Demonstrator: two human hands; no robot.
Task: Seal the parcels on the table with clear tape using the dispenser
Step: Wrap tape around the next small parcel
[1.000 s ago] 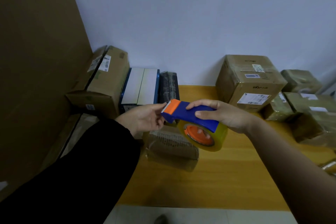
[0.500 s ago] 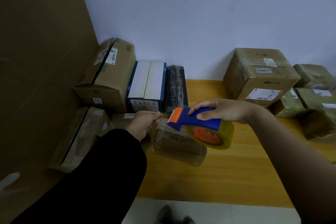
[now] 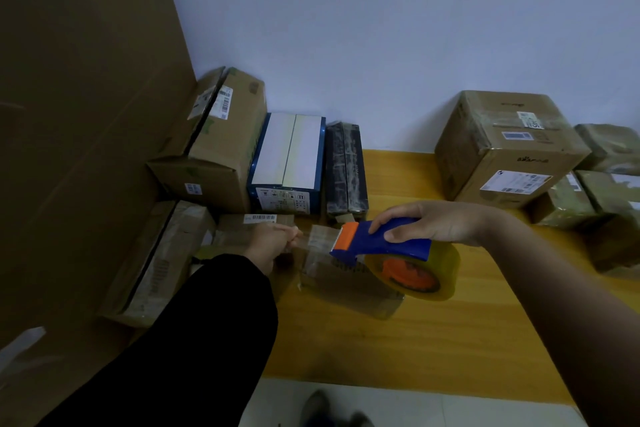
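The right hand [image 3: 433, 224] is gripping a blue-and-orange plastic tape dispenser [image 3: 381, 243] while the left hand [image 3: 270, 246] is pinching its clear tape strip [image 3: 318, 236]

I can't read a single word from here. Barcode stickers sit on the left carton [image 3: 228, 142] and the flat parcel [image 3: 239, 232]. The big box [image 3: 485, 146] carries a white shipping label [image 3: 514, 182] and a dark printed mark. The blue box [image 3: 287, 149] has a printed end panel. All of it is too blurred.
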